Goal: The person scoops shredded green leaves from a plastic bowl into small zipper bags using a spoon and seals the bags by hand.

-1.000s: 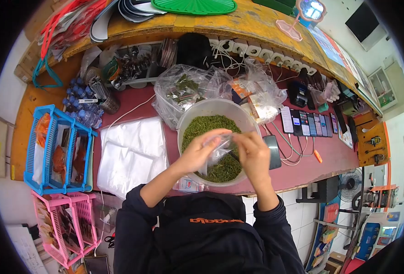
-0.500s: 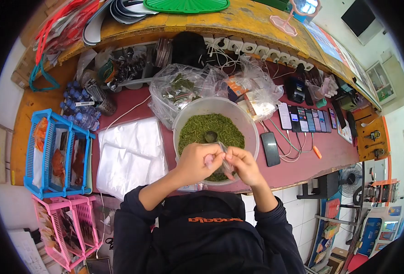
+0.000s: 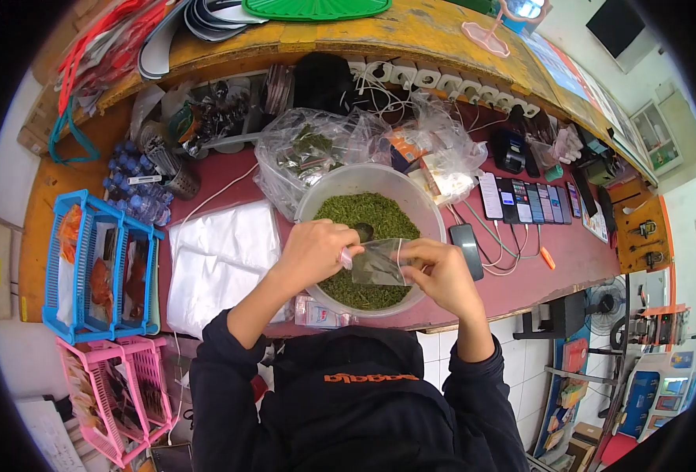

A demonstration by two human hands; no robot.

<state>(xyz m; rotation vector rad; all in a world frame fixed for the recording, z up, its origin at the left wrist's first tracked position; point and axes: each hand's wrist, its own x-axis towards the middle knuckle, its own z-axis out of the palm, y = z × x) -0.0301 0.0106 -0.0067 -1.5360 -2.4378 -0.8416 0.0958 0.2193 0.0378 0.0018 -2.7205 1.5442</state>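
Observation:
A small clear zip bag [image 3: 381,263] is stretched flat over a round translucent tub [image 3: 436,236] of chopped green herb [image 3: 368,211]. My right hand [image 3: 442,271] pinches the bag's right side between thumb and fingers. My left hand [image 3: 316,250] is closed around a small scoop [image 3: 364,231], whose dark cup sticks out past the knuckles and whose pinkish end shows below the fingers. The bag's left edge lies right at this pinkish end. Green shows through the clear plastic.
White plastic sheets [image 3: 222,252] lie left of the tub, and a packet of small bags [image 3: 320,313] at its front. Large clear bags [image 3: 309,153] stand behind. A dark phone [image 3: 466,250] and several charging phones [image 3: 525,203] are on the right. Blue baskets [image 3: 96,267] stand far left.
My hands have moved apart, the left going left and the right going right. The bag, bunched between the fingers before, is now spread flat. The packet at the tub's front has come into clearer view.

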